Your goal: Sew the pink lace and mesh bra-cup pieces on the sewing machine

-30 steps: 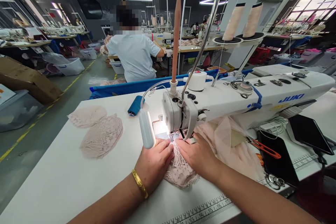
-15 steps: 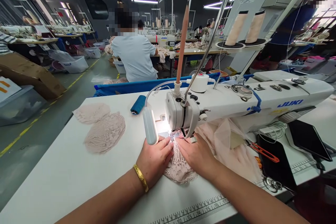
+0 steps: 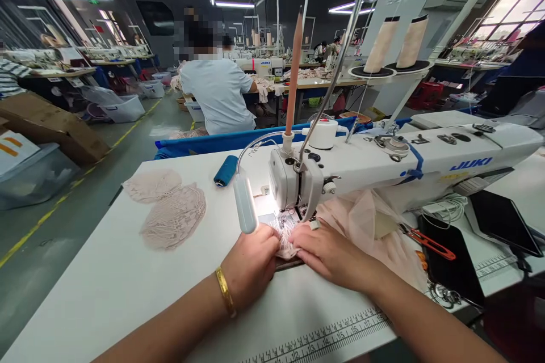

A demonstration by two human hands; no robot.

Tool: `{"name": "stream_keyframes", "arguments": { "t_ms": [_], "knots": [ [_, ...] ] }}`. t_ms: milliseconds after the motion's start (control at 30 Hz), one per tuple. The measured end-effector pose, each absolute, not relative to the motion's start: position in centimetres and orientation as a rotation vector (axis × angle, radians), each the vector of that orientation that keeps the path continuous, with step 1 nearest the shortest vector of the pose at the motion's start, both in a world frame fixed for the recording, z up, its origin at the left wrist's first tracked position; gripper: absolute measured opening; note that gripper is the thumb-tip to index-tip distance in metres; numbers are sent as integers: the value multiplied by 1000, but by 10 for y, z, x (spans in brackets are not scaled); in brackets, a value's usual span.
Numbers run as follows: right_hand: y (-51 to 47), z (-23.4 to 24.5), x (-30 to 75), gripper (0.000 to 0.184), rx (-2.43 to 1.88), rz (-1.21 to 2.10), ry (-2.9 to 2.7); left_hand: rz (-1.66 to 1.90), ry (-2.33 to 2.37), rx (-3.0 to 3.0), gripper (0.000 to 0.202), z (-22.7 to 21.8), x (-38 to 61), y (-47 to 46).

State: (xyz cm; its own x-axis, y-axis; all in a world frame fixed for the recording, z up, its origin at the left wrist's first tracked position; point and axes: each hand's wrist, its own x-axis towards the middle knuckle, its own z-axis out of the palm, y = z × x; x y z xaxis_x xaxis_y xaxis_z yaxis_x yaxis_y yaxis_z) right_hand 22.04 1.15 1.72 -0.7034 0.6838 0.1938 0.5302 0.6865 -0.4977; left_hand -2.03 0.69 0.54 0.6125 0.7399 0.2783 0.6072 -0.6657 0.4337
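Note:
My left hand (image 3: 250, 262) and my right hand (image 3: 327, 250) lie side by side on a pink lace piece (image 3: 286, 238), fingers pressed onto it just in front of the needle of a white JUKI sewing machine (image 3: 383, 164). Only a small part of the lace shows between my hands. A gold bangle is on my left wrist. The machine's lamp (image 3: 246, 204) shines beside my left hand. More sheer pink fabric (image 3: 366, 227) is bunched under the machine arm to the right of my right hand.
Two lace cups (image 3: 170, 210) and a blue thread spool (image 3: 225, 171) lie on the white table (image 3: 106, 283) to the left. Red snips (image 3: 428, 241) and black devices (image 3: 502, 221) lie at the right. A person in a light shirt (image 3: 219, 96) sits at the station ahead.
The lace has fed back under the needle, so much less of it shows in front of my hands. My hands stay pressed on it, now closer together.

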Motion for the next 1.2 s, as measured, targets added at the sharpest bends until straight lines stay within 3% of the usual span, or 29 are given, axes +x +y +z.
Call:
{"name": "stream_keyframes", "arguments": {
  "t_ms": [167,533,767,1033,1200],
  "knots": [
    [14,7,208,21,-1067,594,-2045,875,1225,2265,15,-12,-8,30],
    [11,5,195,28,-1063,541,-1815,770,1203,2207,16,-7,-7,41],
    [11,6,196,28,-1073,568,-1815,725,1138,2097,11,-4,-9,39],
    [8,10,199,26,-1006,574,-1905,761,1071,1934,22,3,-12,31],
    [10,14,211,31,-866,504,-2316,851,941,2288,33,2,-14,15]
  ]
}}
